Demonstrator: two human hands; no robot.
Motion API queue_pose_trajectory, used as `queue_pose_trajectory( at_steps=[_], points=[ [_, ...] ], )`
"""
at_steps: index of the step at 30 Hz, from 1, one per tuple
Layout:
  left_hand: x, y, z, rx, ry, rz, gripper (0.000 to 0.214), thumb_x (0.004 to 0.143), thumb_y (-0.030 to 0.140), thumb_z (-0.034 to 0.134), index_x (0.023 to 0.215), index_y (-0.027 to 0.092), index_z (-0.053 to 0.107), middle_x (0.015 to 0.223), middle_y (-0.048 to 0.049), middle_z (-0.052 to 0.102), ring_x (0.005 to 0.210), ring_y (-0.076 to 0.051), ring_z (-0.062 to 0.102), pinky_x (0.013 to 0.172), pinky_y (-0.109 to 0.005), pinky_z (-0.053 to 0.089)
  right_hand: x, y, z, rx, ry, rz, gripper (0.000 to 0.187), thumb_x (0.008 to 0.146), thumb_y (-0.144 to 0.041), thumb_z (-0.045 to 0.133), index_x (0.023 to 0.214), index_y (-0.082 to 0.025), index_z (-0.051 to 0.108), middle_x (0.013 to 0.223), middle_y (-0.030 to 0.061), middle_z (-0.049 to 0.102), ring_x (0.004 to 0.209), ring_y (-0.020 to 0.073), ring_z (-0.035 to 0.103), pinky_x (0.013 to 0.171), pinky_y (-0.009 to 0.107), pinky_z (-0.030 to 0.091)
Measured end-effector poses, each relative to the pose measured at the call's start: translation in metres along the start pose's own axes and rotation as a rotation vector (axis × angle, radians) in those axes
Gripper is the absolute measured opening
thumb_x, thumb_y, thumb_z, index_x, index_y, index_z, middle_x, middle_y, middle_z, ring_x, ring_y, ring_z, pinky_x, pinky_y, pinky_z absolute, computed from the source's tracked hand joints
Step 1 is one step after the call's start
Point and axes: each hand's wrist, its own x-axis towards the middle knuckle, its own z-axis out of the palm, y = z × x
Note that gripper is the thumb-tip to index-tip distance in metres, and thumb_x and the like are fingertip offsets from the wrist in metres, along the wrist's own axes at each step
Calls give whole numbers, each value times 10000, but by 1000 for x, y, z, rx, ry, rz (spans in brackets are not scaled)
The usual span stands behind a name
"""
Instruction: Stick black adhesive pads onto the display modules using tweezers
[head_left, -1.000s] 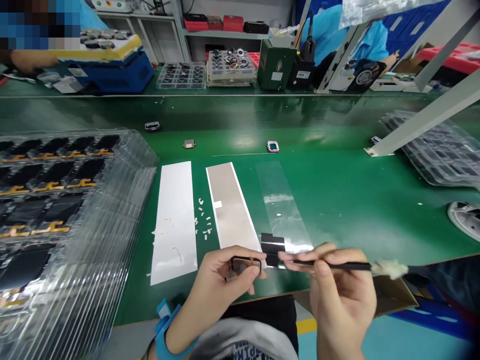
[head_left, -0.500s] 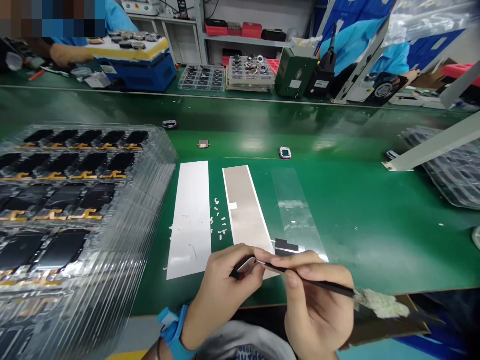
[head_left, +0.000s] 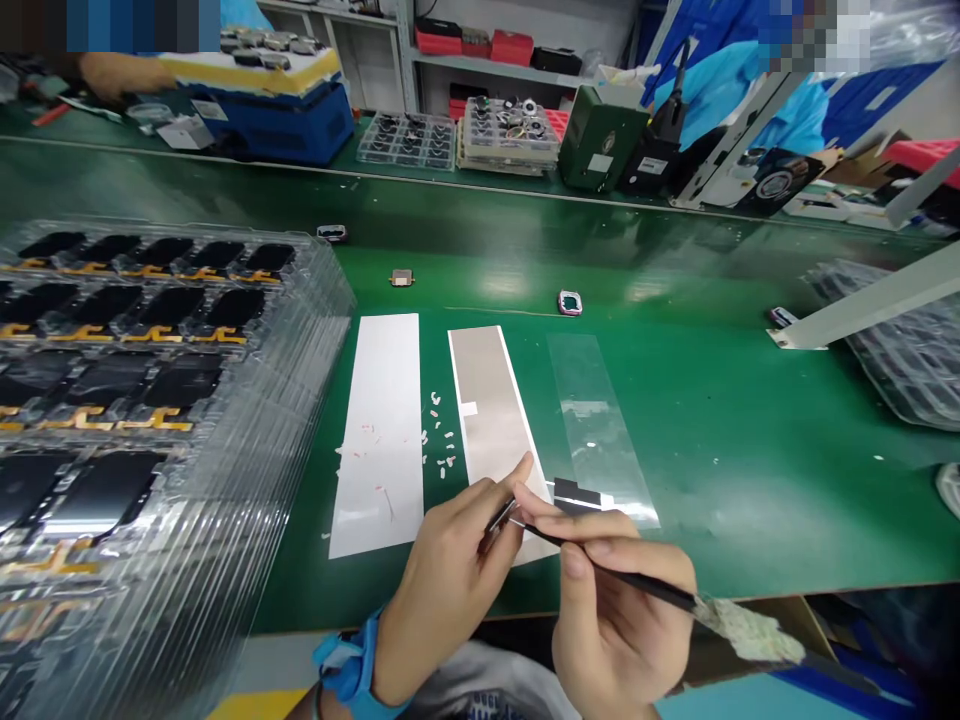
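Note:
My left hand point(head_left: 459, 560) pinches a small dark-edged screen point(head_left: 501, 516), seen nearly edge-on and mostly covered by the fingers. In my right hand point(head_left: 626, 610) is a pair of black tweezers point(head_left: 652, 588), its rear end wrapped in pale, ragged material point(head_left: 754, 632). The thin tip meets the screen's edge between both hands; whether it grips anything there I cannot tell. Beneath the hands lies a beige sheet with white borders point(head_left: 491, 390). Just right of them, a black strip point(head_left: 576, 495) rests on a clear film point(head_left: 600, 420).
Stacked clear trays of black screens point(head_left: 112, 385) rise at left. A white sheet point(head_left: 379, 430) and tiny scraps point(head_left: 442, 462) lie beside the beige one. Small parts point(head_left: 570, 302) dot the green bench. A metal post point(head_left: 877, 290) and more trays point(head_left: 892, 345) stand right. Co-workers sit opposite.
The screen has turned more edge-on in my left hand, whose index finger now stretches forward. My right hand and the tweezers have shifted slightly left and down in view.

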Motion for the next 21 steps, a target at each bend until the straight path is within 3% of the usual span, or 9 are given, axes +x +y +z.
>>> queue_pose_trajectory(
  at_steps=[8, 15, 21],
  points=[
    [-2, 2, -3, -67, -42, -12, 547, 1040, 214, 361, 1573, 308, 283, 1122, -65, 622, 954, -207, 608, 839, -340, 514, -6, 14, 5, 99, 25, 37, 188, 960, -53, 532, 1027, -228, 540, 901, 40, 705, 960, 206, 751, 820, 416, 675],
    [-4, 0, -2, -71, -43, -29, 554, 1042, 218, 328, 1584, 303, 253, 1085, -69, 605, 899, -215, 602, 782, -355, 500, -8, 18, 3, 71, 32, 31, 189, 958, -51, 529, 1021, -230, 530, 897, 29, 700, 956, 186, 750, 820, 375, 667],
    [-2, -1, -1, -71, -40, -36, 560, 1043, 227, 329, 1588, 315, 234, 1090, -73, 606, 863, -211, 596, 740, -352, 495, -7, 23, 2, 41, 18, -7, 204, 946, -34, 536, 1033, -218, 524, 896, 36, 706, 950, 197, 749, 818, 418, 674]
  ],
)
